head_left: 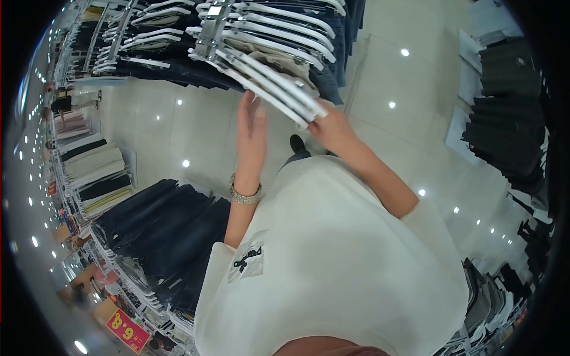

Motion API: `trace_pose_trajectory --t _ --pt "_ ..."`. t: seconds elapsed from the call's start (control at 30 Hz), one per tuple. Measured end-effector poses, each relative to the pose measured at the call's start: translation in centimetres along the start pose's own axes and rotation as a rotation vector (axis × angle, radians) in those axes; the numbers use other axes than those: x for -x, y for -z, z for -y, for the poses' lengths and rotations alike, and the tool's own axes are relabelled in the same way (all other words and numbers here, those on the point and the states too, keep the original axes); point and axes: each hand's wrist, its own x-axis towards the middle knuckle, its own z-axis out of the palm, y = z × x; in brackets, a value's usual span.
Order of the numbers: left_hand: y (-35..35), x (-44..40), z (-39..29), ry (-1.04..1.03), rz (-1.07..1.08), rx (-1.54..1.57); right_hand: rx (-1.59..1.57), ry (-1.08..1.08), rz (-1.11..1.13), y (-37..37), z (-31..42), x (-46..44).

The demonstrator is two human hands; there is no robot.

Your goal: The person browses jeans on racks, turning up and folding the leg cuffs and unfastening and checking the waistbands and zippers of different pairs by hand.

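Note:
My right hand (333, 132) is closed on the near end of a white hanger (270, 89), one of a few hangers angled out from the rack. Beige trousers (273, 61) hang beside these hangers. Just below the hangers, my left hand (252, 127) is raised with its fingers stretched out and holds nothing I can see. Its fingertips come close to the dark trousers (196, 78) on the rack; whether they touch cannot be made out. A metal bracelet or watch (244, 191) circles my left wrist.
The metal rack (208, 38) carries several white hangers with dark jeans (354, 26). Dark jeans (163, 228) lie on a display at the lower left, near a red price sign (127, 330). Dark trousers (504, 121) hang at the right. Glossy floor tiles (404, 148) lie between displays.

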Motion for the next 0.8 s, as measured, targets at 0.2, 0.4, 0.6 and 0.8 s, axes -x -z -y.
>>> trace_pose_trajectory --t 0.2,0.4,0.6,0.8 --pt "0.3 0.0 -1.5 0.174 -0.06 0.099 0.007 0.12 0.43 -4.0 1.4 -0.8" --pt "1.2 -0.9 -0.3 0.213 -0.087 -0.006 -0.13 -0.003 0.429 -3.8 1.0 -1.0" --pt "-0.3 -0.9 0.3 0.206 -0.121 0.142 -0.429 -0.247 0.199 -4.6 -8.1 -1.1" --pt "-0.3 -1.0 0.3 0.164 -0.064 0.191 -0.343 -0.367 0.04 -6.3 -9.6 -6.7"
